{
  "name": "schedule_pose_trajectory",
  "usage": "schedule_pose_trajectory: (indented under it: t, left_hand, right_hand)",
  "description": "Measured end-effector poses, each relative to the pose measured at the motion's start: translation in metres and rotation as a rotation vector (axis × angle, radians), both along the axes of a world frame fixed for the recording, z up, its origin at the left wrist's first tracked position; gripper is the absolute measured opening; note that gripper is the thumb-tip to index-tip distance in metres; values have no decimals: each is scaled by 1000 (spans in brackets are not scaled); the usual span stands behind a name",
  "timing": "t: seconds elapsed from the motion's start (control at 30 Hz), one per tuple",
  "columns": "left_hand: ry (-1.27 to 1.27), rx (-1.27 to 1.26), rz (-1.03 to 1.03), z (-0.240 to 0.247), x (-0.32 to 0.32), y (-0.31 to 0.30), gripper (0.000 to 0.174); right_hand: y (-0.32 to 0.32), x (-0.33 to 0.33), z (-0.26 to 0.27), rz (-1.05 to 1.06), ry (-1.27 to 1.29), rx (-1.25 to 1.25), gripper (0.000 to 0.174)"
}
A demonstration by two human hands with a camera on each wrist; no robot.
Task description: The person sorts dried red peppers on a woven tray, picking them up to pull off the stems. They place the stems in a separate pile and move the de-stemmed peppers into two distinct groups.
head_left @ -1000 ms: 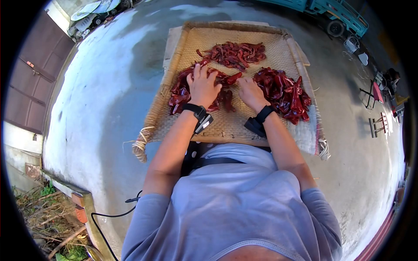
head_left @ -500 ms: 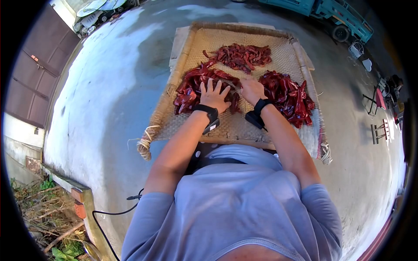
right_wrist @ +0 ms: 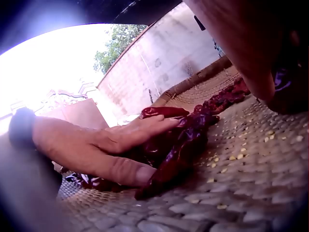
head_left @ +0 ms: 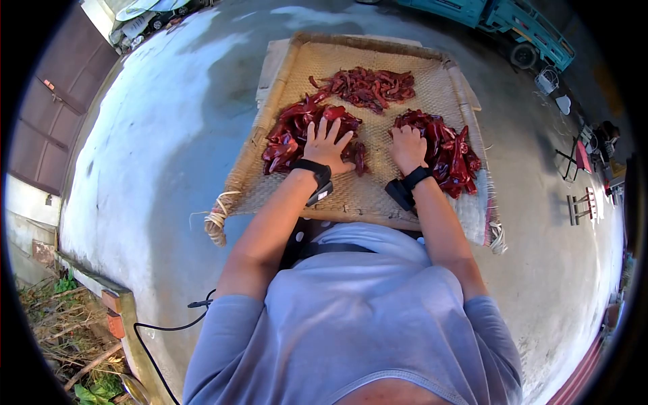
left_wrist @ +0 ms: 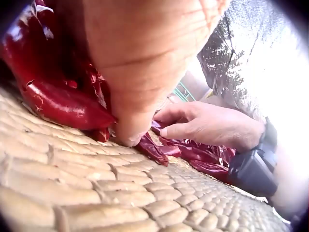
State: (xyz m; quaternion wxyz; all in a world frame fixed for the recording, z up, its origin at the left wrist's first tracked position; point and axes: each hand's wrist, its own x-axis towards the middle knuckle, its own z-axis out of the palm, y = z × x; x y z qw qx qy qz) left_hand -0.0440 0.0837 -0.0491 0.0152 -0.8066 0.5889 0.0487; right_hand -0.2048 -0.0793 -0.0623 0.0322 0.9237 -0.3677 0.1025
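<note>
My left hand (head_left: 327, 150) lies spread, fingers apart, over the near edge of the left pile of glossy red dried chili peppers (head_left: 287, 133). Its thumb touches the woven mat in the left wrist view, beside a large chili (left_wrist: 67, 107). At the left side of the right chili pile (head_left: 460, 158), my right hand (head_left: 408, 150) has its fingers curled down. A dark red chili pepper (left_wrist: 157, 126) shows between its thumb and fingers in the left wrist view. Darker chilies (head_left: 361, 159) lie just right of my left thumb.
Both hands work over a rimmed woven tray (head_left: 364, 206). Smaller, shrivelled chilies (head_left: 371, 88) form a third pile at its far side. Pale seeds (right_wrist: 231, 157) dot the weave. A small stool (head_left: 582, 206) and a teal cart (head_left: 523, 30) stand farther off on concrete.
My right hand has moved right, from the edge of the left pile to the right pile. My left hand has come nearer to me from farther up its pile and spread its fingers.
</note>
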Motion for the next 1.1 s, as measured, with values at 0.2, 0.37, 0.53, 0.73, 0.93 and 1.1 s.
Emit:
schedule_pose_trajectory:
  t: [0.2, 0.37, 0.53, 0.73, 0.93, 1.1]
  left_hand:
    - [-101, -439, -195, 7, -7, -6, 84]
    - [-123, -591, -243, 15, -12, -8, 83]
    - [-138, -579, -223, 19, -15, -8, 83]
    - [-73, -434, -269, 4, -6, -10, 69]
    - [122, -116, -284, -9, 0, -13, 45]
    - [249, -106, -255, -15, 13, -17, 49]
  right_hand:
    - [-7, 1, -9, -56, -99, 211, 33]
    - [3, -2, 10, -27, -138, 278, 31]
    - [12, 11, 20, 203, -459, 572, 39]
    - [0, -5, 27, 170, -237, 366, 35]
    - [6, -20, 20, 69, 101, 350, 25]
    - [10, -18, 30, 130, -113, 451, 29]
